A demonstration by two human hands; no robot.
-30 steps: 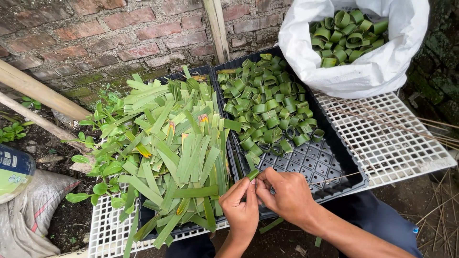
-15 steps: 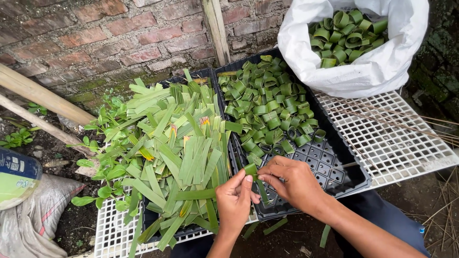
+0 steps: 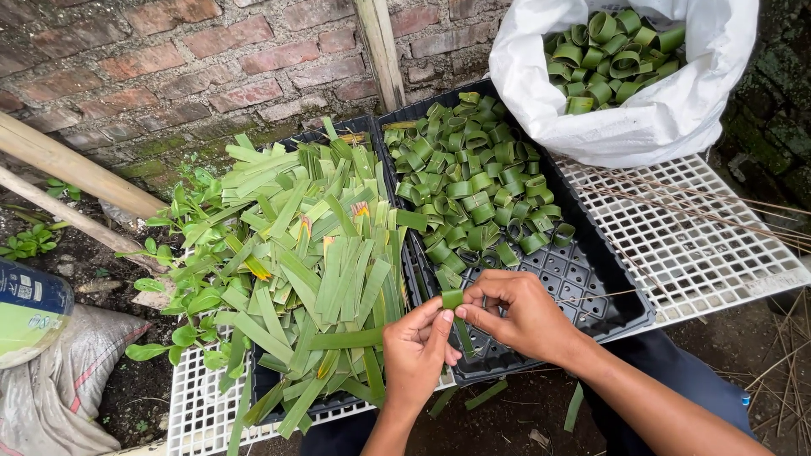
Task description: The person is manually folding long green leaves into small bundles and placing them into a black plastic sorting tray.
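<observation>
Both hands pinch one green leaf strip over the near edge of the black tray.

The left hand (image 3: 416, 350) and right hand (image 3: 522, 314) have fingertips closed on the leaf strip (image 3: 454, 301), partly curled into a ring. If either pinch slackens, the springy strip would likely uncurl or drop through the black tray (image 3: 591, 287) holes. Flat cut leaves (image 3: 325, 262) lie left; finished rings (image 3: 473, 181) beyond, more in the white sack (image 3: 642, 118) far right.

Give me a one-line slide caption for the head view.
Both hands, left hand and right hand, pinch a green leaf strip over a black tray of rolled leaf rings.
</observation>
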